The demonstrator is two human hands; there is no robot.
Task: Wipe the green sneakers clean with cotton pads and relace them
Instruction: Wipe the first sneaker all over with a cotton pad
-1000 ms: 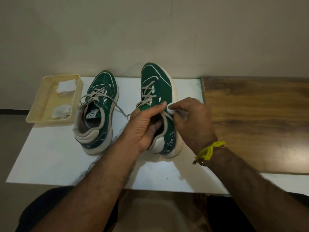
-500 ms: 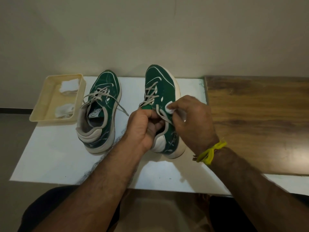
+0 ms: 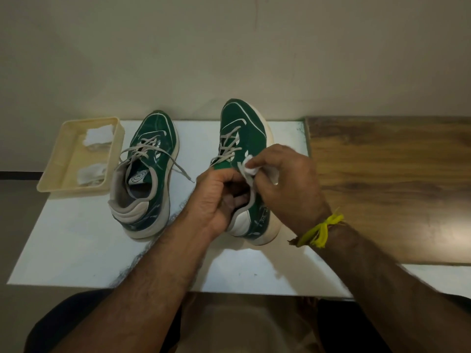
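Observation:
Two green sneakers with grey laces stand toes away from me on a white board (image 3: 76,245). The left sneaker (image 3: 150,159) stands alone, its laces loose and trailing to the right. My left hand (image 3: 216,197) grips the collar and tongue of the right sneaker (image 3: 242,128), with the fingers curled into its opening. My right hand (image 3: 283,182) pinches a white cotton pad (image 3: 251,168) against the sneaker's upper right side beside the laces. A yellow thread is tied round my right wrist.
A cream plastic tray (image 3: 54,171) with white cotton pads (image 3: 98,135) sits at the board's far left corner, touching the left sneaker. A wooden tabletop (image 3: 387,179) lies to the right. A pale wall stands just behind the sneakers.
My left hand's fingers have curled down from the tongue into the right sneaker's opening. My right hand with the pad has shifted slightly along the sneaker's side.

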